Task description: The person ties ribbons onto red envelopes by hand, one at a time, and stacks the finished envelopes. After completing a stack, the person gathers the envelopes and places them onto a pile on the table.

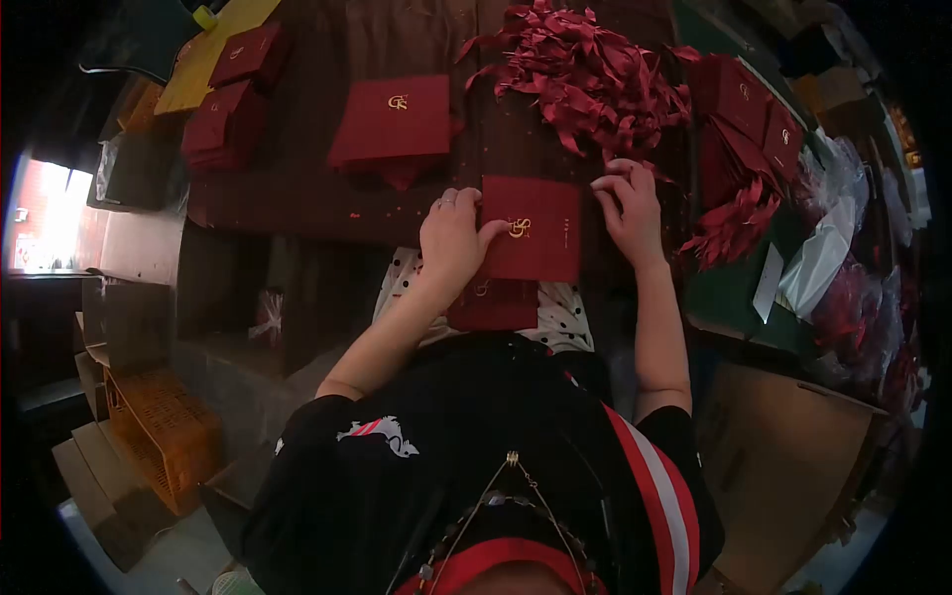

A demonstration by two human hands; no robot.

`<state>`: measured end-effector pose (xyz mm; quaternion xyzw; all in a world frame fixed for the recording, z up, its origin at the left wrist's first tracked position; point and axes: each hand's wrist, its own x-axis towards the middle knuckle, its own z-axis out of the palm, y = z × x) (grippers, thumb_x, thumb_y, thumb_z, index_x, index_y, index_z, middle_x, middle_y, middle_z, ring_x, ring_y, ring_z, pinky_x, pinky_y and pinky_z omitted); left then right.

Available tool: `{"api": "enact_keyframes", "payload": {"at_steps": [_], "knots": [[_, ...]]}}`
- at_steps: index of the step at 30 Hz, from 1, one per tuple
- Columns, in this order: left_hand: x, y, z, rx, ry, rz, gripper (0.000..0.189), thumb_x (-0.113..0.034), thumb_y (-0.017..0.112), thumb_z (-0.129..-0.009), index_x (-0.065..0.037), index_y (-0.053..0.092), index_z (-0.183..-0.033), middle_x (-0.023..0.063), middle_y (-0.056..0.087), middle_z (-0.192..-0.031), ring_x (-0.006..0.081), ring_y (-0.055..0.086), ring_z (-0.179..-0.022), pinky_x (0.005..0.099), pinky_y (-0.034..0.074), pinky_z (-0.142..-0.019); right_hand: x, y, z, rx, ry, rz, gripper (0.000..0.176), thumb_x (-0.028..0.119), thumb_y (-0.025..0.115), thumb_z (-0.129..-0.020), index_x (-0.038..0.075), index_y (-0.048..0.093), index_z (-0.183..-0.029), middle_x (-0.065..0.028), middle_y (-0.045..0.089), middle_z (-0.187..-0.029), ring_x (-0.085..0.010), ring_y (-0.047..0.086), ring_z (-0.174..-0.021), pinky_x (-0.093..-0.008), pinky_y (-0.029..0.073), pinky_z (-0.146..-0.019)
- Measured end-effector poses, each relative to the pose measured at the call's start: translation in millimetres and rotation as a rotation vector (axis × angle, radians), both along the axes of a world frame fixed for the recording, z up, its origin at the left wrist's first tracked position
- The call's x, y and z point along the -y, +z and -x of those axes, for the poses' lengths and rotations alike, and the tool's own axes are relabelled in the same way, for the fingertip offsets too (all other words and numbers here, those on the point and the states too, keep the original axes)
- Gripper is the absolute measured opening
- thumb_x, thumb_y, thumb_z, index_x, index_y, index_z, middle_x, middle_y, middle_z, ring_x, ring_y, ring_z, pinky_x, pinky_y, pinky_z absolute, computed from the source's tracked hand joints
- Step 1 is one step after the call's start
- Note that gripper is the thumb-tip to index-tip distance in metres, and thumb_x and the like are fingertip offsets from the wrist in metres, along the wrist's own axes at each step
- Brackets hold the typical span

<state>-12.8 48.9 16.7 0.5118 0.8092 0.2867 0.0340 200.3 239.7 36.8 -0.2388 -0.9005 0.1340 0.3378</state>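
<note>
A dark red card or pouch with gold lettering [540,238] lies in front of me at the table's near edge. My left hand [456,233] is on its left edge, thumb over the front and fingers curled at the side. To the right of it, my right hand [630,208] is raised with thumb and index finger apart, near the tail of the red ribbon pile [595,79]. Nothing shows between those fingers. Another red piece [493,305] rests lower, on my lap.
A red stack [397,119] lies beyond my left hand, with more stacks [223,124] at the far left. Red pouches [739,109] and ribbons are on the right, beside clear plastic bags [828,238]. An orange crate [164,436] and cardboard boxes stand lower left.
</note>
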Motion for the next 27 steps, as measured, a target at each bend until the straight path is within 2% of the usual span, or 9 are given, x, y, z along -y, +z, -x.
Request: {"api": "enact_keyframes", "payload": {"at_steps": [1,3,4,6,13,16,18,21,27], "knots": [[-0.8,-1.1,-0.7,0.002,0.005,0.0,0.054,-0.042,0.081,-0.08,-0.005,0.06,-0.113,0.0096,0.062,-0.097,0.027,0.064,-0.089,0.0397,0.052,-0.079,10.3,5.4,5.5,-0.053,0.01,0.069,0.014,0.006,0.073,-0.085,0.008,0.067,-0.097,-0.0087,0.06,-0.119,-0.0293,0.056,-0.109,-0.0409,0.048,-0.09],[-2.6,-3.3,-2.8,0.023,0.015,-0.042,0.051,-0.037,0.082,-0.081,-0.005,0.06,-0.114,0.0094,0.062,-0.096,0.0278,0.064,-0.09,0.0394,0.052,-0.079,28.3,14.3,20.4,-0.189,0.082,0.002,0.015,0.004,0.073,-0.085,0.009,0.066,-0.098,-0.007,0.064,-0.113,-0.0281,0.058,-0.109,-0.0414,0.046,-0.091],[-3.1,-2.8,-4.7,0.022,0.014,-0.039,0.051,-0.037,0.082,-0.081,-0.005,0.06,-0.114,0.0094,0.062,-0.096,0.0278,0.064,-0.09,0.0394,0.052,-0.079,33.8,18.2,26.9,-0.228,0.174,0.011,0.016,0.003,0.072,-0.084,0.01,0.066,-0.098,-0.0047,0.067,-0.105,-0.028,0.06,-0.105,-0.0422,0.045,-0.092],[-4.6,-0.6,-8.5,0.078,0.034,-0.073,0.049,-0.03,0.083,-0.08,-0.005,0.06,-0.115,0.01,0.062,-0.096,0.0288,0.063,-0.09,0.04,0.052,-0.078,54.9,16.1,43.5,-0.293,0.158,0.04,0.017,0.002,0.07,-0.084,0.01,0.066,-0.098,-0.003,0.068,-0.098,-0.0275,0.062,-0.1,-0.0411,0.044,-0.09],[-5.1,-9.5,-7.2,0.06,0.053,-0.207,0.043,-0.023,0.083,-0.08,-0.006,0.06,-0.111,0.0099,0.061,-0.096,0.0282,0.063,-0.089,0.0399,0.051,-0.077,74.8,-22.4,78.9,-0.193,0.093,0.196,0.016,0.01,0.073,-0.084,0.01,0.07,-0.1,-0.0039,0.067,-0.092,-0.0267,0.062,-0.093,-0.0396,0.046,-0.083],[-6.8,-3.0,-5.2,0.15,0.058,-0.159,0.04,-0.023,0.084,-0.079,-0.006,0.061,-0.107,0.0089,0.062,-0.093,0.0262,0.064,-0.083,0.039,0.052,-0.074,73.9,-27.2,80.8,-0.16,0.076,0.199,0.013,0.011,0.074,-0.083,0.01,0.069,-0.096,-0.0052,0.065,-0.09,-0.0278,0.062,-0.092,-0.0403,0.046,-0.082],[-7.6,4.2,-5.9,0.341,0.084,-0.079,0.039,-0.02,0.084,-0.078,-0.006,0.062,-0.107,0.0079,0.064,-0.091,0.0237,0.064,-0.079,0.0373,0.052,-0.071,74.7,-28.0,81.5,-0.141,0.061,0.201,0.013,0.011,0.074,-0.083,0.009,0.068,-0.095,-0.0056,0.065,-0.089,-0.0282,0.062,-0.092,-0.0405,0.047,-0.082],[-7.8,6.3,-5.7,0.434,0.105,-0.038,0.039,-0.018,0.083,-0.079,-0.006,0.065,-0.111,0.0069,0.066,-0.092,0.0225,0.065,-0.076,0.0356,0.052,-0.07,75.8,-29.6,82.2,-0.158,0.063,0.089,0.014,0.01,0.074,-0.081,0.008,0.066,-0.091,-0.0064,0.065,-0.089,-0.0287,0.062,-0.092,-0.0412,0.047,-0.081],[-6.0,-3.3,-5.2,0.36,0.046,-0.177,0.033,-0.014,0.08,-0.081,-0.005,0.07,-0.111,0.0084,0.067,-0.096,0.0216,0.065,-0.078,0.0348,0.053,-0.072,79.7,-20.3,84.4,-0.092,0.052,0.012,0.016,0.009,0.074,-0.077,0.006,0.064,-0.089,-0.0078,0.064,-0.09,-0.0285,0.062,-0.092,-0.042,0.047,-0.082]]}}
